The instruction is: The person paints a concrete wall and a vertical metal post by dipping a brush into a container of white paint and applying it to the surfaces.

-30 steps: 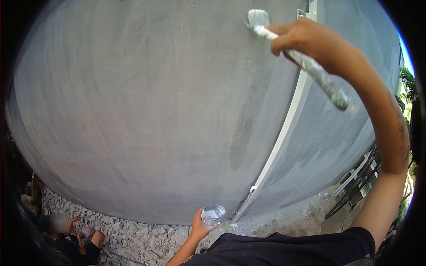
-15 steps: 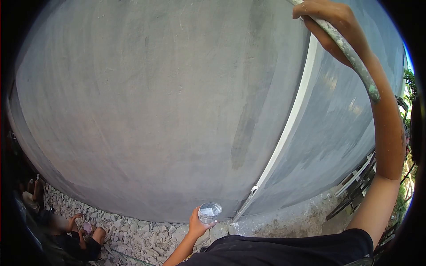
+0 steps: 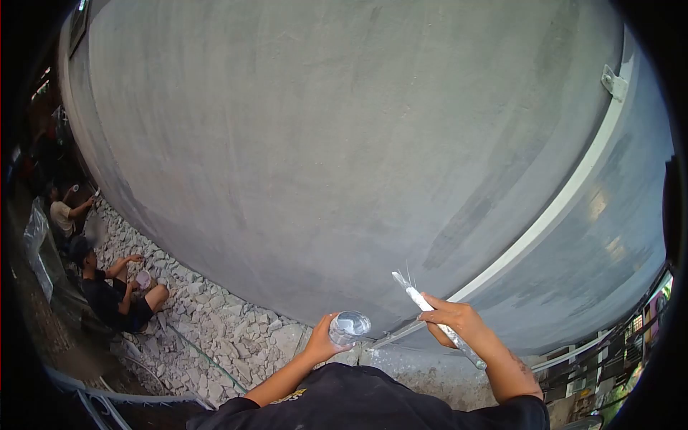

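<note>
My left hand is wrapped round a clear cup with whitish paint in it, held low in front of my chest. To its right, my right hand grips a paintbrush by its paint-smeared handle. The brush slants up and left, its bristle end pointing towards the wall, with a few stray bristles sticking out. Behind both hands rises a large grey wall with darker streaks. A white strip runs up the wall at a slant, passing just behind my right hand.
Broken rubble covers the ground along the wall's foot. At the left, a person in black sits holding a pinkish container, and another person is farther back. A metal bracket juts from the strip; a hose crosses the rubble.
My right hand has come down with the paintbrush from high up beside the wall to near the cup. My view has turned left, bringing the seated people more fully into sight.
</note>
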`<state>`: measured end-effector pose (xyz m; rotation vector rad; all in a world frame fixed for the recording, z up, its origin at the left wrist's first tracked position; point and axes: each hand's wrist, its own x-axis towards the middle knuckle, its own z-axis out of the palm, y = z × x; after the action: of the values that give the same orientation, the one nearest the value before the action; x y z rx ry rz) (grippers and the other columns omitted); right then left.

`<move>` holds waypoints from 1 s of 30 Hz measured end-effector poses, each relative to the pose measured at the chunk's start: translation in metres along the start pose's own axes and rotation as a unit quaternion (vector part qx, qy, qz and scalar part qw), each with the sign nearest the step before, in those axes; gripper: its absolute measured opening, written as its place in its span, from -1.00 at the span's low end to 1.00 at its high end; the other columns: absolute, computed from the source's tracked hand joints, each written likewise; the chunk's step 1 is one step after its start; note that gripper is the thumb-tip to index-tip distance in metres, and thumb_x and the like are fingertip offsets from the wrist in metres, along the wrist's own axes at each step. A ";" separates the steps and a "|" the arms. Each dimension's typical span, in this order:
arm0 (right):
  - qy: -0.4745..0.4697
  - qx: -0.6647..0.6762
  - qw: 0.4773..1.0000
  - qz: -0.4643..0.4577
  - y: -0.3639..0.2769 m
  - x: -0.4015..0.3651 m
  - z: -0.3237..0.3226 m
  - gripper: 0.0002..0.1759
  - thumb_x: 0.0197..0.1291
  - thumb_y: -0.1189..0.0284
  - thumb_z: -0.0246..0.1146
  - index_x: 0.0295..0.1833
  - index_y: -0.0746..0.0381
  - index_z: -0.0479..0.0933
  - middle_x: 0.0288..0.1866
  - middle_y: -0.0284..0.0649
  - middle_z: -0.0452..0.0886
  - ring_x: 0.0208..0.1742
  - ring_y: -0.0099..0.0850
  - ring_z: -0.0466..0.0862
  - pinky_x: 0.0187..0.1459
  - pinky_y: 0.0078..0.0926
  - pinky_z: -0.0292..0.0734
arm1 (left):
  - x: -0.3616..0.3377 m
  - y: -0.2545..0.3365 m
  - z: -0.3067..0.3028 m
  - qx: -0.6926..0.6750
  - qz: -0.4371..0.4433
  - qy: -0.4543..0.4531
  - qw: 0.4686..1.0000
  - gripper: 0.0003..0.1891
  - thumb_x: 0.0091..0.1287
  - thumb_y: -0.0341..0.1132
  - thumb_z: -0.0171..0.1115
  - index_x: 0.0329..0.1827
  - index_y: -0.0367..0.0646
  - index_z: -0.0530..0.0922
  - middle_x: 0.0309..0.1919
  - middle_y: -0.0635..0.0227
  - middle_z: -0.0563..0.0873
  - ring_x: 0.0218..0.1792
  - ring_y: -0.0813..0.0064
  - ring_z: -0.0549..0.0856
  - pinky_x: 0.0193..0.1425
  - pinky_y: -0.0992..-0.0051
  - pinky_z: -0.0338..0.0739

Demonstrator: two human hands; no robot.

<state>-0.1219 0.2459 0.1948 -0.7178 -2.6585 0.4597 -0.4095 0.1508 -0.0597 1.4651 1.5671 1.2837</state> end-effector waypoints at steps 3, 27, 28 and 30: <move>0.213 0.101 0.971 0.027 0.028 -0.004 0.052 -0.77 0.05 0.67 0.43 -0.15 0.22 0.77 0.21 0.10 0.74 -0.04 -0.19 0.87 -0.10 -0.40 0.74 | -0.002 0.003 0.000 0.016 -0.025 0.016 0.999 -0.11 -0.08 -0.17 0.77 0.35 -0.17 0.48 0.17 0.08 0.66 0.25 0.08 0.67 0.35 0.18 0.56; 0.069 -0.296 0.952 0.013 0.029 0.007 0.070 -0.97 0.27 0.44 0.27 -0.20 0.13 0.57 0.49 0.23 0.47 0.44 0.08 0.61 -0.07 -0.32 0.80 | -0.018 0.001 -0.010 -0.020 -0.063 -0.007 0.998 -0.08 -0.15 -0.24 0.80 0.30 -0.22 0.44 0.11 0.18 0.70 0.15 0.26 0.72 0.26 0.26 0.60; 0.012 -0.254 0.966 0.040 0.038 -0.013 0.113 -0.95 0.29 0.44 0.25 -0.16 0.13 0.58 0.51 0.23 0.45 0.45 0.07 0.60 -0.03 -0.27 0.80 | -0.018 -0.004 -0.008 -0.021 -0.060 -0.012 0.998 -0.08 -0.15 -0.24 0.80 0.30 -0.22 0.44 0.11 0.18 0.70 0.15 0.26 0.72 0.26 0.26 0.60; -0.074 -0.163 0.978 0.106 0.050 -0.047 0.181 -0.91 0.33 0.44 0.22 -0.10 0.11 0.59 0.54 0.19 0.43 0.46 0.06 0.59 0.06 -0.18 0.77 | -0.025 -0.018 -0.009 0.009 -0.032 0.007 0.999 -0.08 -0.14 -0.23 0.80 0.32 -0.23 0.45 0.11 0.09 0.73 0.13 0.20 0.75 0.25 0.24 0.63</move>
<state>-0.1369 0.2230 0.0036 -1.1124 -2.8441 0.1313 -0.4196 0.1261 -0.0779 1.4075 1.6249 1.2476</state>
